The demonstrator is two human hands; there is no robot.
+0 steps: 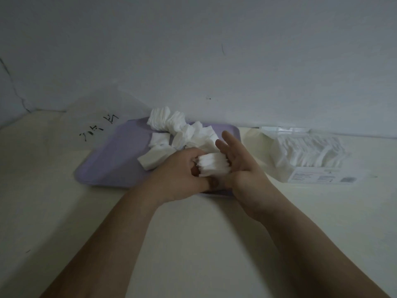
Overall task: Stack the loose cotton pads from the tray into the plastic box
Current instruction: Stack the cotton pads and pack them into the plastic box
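Over the tray (111, 160), my left hand (182, 171) grips a pad bundle (212, 165), right hand (238, 162) flat against its end, likely squaring it.

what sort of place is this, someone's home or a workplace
Likely a plain indoor room, perhaps a home: a cream tabletop set against a bare, scuffed whitish wall, holding a lilac tray of loose cotton pads and a clear plastic box.

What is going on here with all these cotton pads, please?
A person is squaring up a bundle of cotton pads over the lavender tray: the left hand grips one end, the open right hand presses the other. Loose pads lie piled on the tray's far side. The clear plastic box to the right already holds pads.
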